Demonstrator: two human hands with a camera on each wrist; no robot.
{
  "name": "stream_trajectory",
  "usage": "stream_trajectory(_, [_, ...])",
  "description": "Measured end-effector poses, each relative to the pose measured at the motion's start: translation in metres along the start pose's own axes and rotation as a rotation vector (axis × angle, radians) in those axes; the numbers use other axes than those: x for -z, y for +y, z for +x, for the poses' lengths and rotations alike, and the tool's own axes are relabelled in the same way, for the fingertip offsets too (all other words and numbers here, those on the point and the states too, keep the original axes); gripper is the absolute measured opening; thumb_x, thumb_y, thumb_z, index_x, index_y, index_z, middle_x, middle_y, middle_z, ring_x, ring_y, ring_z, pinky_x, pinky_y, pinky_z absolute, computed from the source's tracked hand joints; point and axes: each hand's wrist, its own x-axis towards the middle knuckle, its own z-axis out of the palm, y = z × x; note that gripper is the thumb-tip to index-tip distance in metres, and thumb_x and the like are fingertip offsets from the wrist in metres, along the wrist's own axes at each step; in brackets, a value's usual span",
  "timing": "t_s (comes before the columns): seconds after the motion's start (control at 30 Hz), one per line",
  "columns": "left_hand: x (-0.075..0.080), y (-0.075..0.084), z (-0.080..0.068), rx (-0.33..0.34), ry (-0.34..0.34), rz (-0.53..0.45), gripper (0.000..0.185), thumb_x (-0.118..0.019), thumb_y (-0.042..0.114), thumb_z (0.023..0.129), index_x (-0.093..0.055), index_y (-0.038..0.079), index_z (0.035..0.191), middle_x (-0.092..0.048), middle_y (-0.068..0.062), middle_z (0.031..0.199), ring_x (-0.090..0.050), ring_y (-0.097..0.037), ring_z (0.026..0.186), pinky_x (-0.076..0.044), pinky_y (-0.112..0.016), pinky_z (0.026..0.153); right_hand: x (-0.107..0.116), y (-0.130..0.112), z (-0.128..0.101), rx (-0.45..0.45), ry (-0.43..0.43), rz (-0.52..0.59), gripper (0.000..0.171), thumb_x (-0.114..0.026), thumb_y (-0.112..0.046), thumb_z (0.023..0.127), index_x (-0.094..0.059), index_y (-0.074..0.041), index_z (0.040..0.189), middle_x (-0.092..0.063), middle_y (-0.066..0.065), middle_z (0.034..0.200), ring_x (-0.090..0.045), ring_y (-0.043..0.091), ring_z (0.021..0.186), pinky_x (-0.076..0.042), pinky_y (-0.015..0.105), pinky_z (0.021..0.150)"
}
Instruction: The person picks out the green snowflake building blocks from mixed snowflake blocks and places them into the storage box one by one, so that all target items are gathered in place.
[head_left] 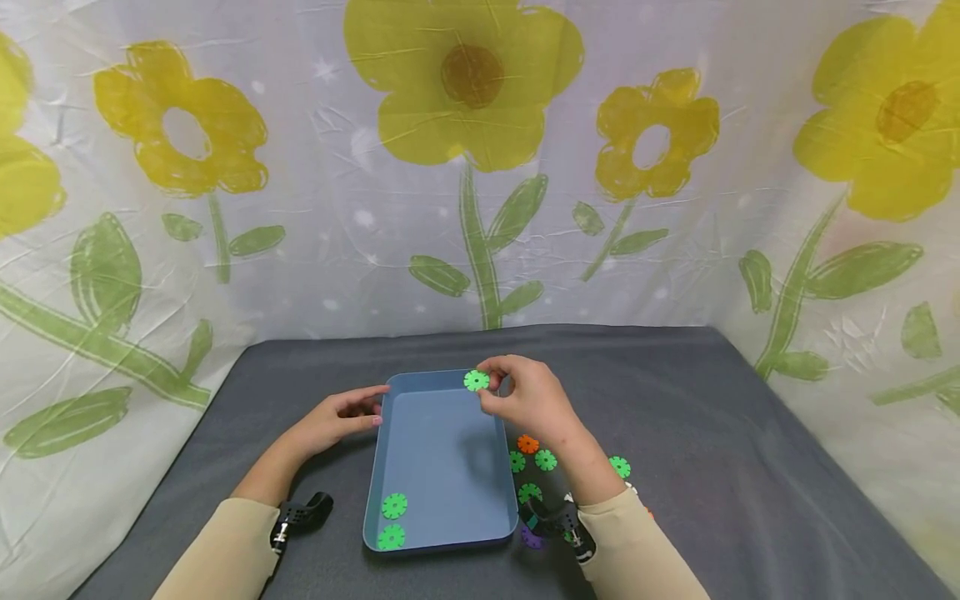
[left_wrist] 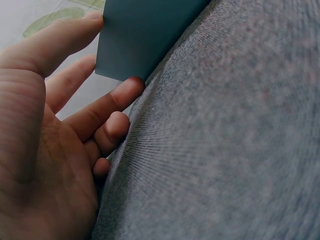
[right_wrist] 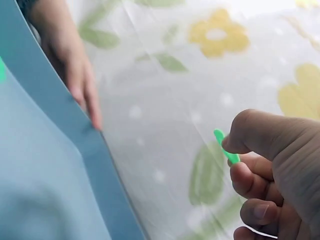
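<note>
Our right hand (head_left: 528,400) pinches a green disc (head_left: 476,381) over the tray's (head_left: 442,467) far edge; a loose pinch could drop it outside. Our left hand (head_left: 337,417), fingers relaxed, steadies the tray's left wall.

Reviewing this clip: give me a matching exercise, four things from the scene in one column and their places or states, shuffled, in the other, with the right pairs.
Things:
1. right hand
2. left hand
3. orange disc
4. two green discs

Places or states:
A. lying inside the blue tray, at its near left corner
B. pinching a green disc above the tray's far edge
C. on the grey cloth, right of the tray
D. fingers touching the tray's far left corner

Pairs: 1-B, 2-D, 3-C, 4-A
</note>
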Motion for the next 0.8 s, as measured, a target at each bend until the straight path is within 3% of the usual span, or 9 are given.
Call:
stream_trajectory(0.2, [0.0,0.001,-0.001,0.006,0.01,-0.004,0.059,-0.071,0.023,0.1,-0.049,0.006,0.152,-0.066,-0.015,0.121,-0.06,-0.026,0.103,-0.05,-0.034,0.079,-0.027,-0.015,-0.004,0.104,-0.065,-0.081,0.025,-0.076,-0.016,0.089,-0.075,-0.015,0.114,-0.062,-0.005,0.088,-0.042,0.008,0.06,-0.036,0.027,0.055])
stream_trajectory(0.6, [-0.001,0.005,-0.001,0.021,0.003,-0.019,0.06,-0.07,0.025,0.1,-0.049,0.007,0.153,-0.066,-0.016,0.123,-0.06,-0.028,0.106,-0.051,-0.035,0.082,-0.069,-0.019,-0.007,0.171,-0.101,-0.225,0.025,-0.08,-0.025,0.09,-0.077,-0.018,0.113,-0.057,-0.01,0.086,-0.046,0.006,0.068,-0.039,0.022,0.056])
stream_trajectory(0.8, [0.0,0.004,-0.001,0.011,0.006,-0.013,0.059,-0.07,0.023,0.1,-0.049,0.007,0.153,-0.066,-0.016,0.122,-0.061,-0.026,0.104,-0.051,-0.035,0.081,-0.089,-0.013,-0.01,0.212,-0.188,-0.299,0.025,-0.082,-0.026,0.089,-0.078,-0.017,0.111,-0.06,-0.007,0.087,-0.048,0.004,0.071,-0.04,0.02,0.061])
